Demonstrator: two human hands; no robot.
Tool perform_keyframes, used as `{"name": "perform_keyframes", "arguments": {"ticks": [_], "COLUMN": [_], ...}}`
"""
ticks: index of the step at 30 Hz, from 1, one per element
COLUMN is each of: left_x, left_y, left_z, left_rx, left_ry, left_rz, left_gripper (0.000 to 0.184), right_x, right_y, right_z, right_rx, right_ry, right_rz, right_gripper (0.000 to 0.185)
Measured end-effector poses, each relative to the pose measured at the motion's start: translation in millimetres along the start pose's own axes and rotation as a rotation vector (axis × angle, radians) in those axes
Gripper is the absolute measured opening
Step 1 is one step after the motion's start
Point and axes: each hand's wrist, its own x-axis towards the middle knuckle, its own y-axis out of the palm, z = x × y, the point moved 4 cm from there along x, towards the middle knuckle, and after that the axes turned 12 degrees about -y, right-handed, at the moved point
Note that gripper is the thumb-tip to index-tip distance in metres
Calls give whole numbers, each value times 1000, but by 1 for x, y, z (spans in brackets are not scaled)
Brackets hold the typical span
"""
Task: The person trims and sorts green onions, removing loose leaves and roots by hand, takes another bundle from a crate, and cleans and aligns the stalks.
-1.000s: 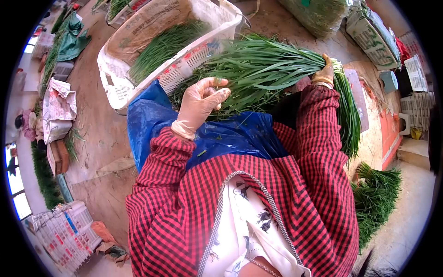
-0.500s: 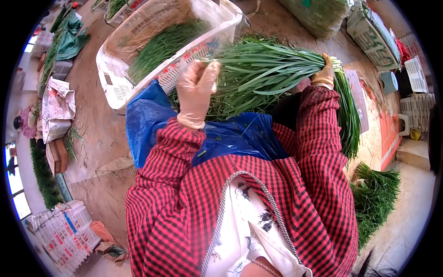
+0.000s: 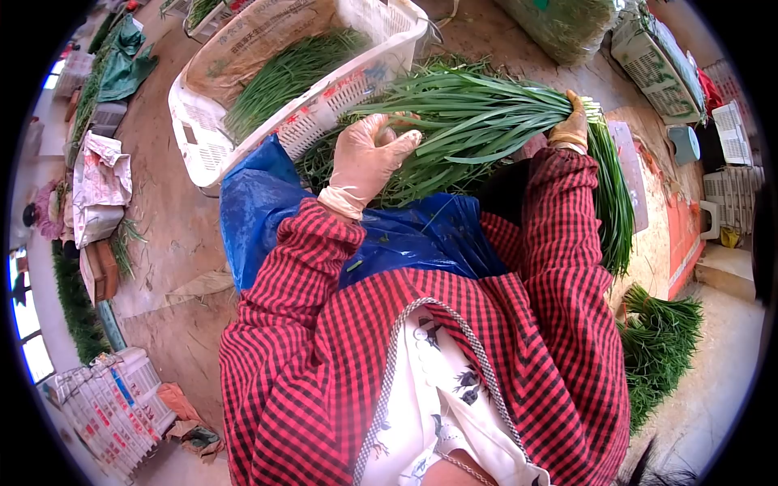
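My right hand (image 3: 570, 130), in a soiled glove, grips the pale stem end of a bunch of long green leaves (image 3: 478, 113). The leaves fan out leftward from it. At the leaf tips is my left hand (image 3: 369, 158), gloved, with fingers curled and the thumb stretched toward the leaves; whether a leaf is between its fingertips is too small to tell. More green leaves (image 3: 612, 211) hang below my right hand. A blue plastic apron (image 3: 421, 239) covers my lap, and loose leaves lie beneath the bunch.
A white basket (image 3: 194, 146) with a brown liner and green leaves stands at the upper left. Tied green bundles (image 3: 660, 348) lie at the lower right. A stack of white crates (image 3: 113, 405) is at the lower left, and a filled plastic bag (image 3: 563, 28) at the top.
My left hand rose with its fingertips pinched, then moved back down and right to the leaf tips. My right hand has stayed on the bunch, nearly still.
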Motion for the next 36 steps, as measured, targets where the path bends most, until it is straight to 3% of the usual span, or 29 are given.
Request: {"name": "perform_keyframes", "arguments": {"ticks": [3, 6, 8, 10, 12, 13, 14, 15, 17, 19, 20, 23, 24, 27, 30, 31, 33, 36], "left_x": [2, 9, 8, 4, 9, 12, 18, 22, 19, 17, 14, 9, 5, 3, 1, 0, -3, 3], "left_y": [4, 7, 9, 2, -21, -32, -46, -58, -65, -61, -57, -47, -46, -43, -31, -28, -19, -10], "left_z": [1, 9, 3, -5, 4, 11, 24, 35, 43, 62, 68, 64, 59, 44, 29, 25, 17, 20], "left_rx": [-21, -72, -385, -465, -586, -780, -788, -797, -792, -766, -740, -666, -667, -398, -139, -140, 159, 215], "left_ry": [-15, 18, -16, -41, -28, 21, 4, -14, -32, -199, -217, -153, -153, -44, 197, 197, 263, 220], "left_rz": [50, 44, 127, 146, 265, 205, 147, 88, 27, -47, -9, 37, 37, -23, -83, -82, -147, -173], "left_gripper": [24, 19, 16, 15, 16, 17, 19, 21, 23, 25, 28, 19, 19, 19, 25, 25, 23, 20], "right_x": [-6, 7, 17, 39, 26, 17, 23, 19, 9, 3, 17, 72, 72, 17, 1, 2, 7, 9], "right_y": [4, 1, -5, -16, -13, -9, -19, -18, -14, -8, -26, -60, -59, -9, 5, 4, 2, 1], "right_z": [10, -18, -49, -82, -66, -52, -68, -64, -45, -33, -69, -201, -208, -56, -31, -30, -34, -13], "right_rx": [450, 542, 562, 780, 736, 696, 803, 803, 637, 594, 124, 73, 54, 483, 617, 612, 499, -353], "right_ry": [244, 292, 306, 536, 603, 667, 664, 665, 598, 604, 340, 76, 139, 561, 654, 635, 523, 50], "right_rz": [-188, -204, -167, -311, -400, -485, -394, -394, -359, -377, -130, 12, 83, -61, -229, -234, -176, 143], "right_gripper": [21, 23, 24, 15, 19, 26, 13, 13, 18, 26, 25, 23, 32, 54, 48, 46, 43, 38]}}
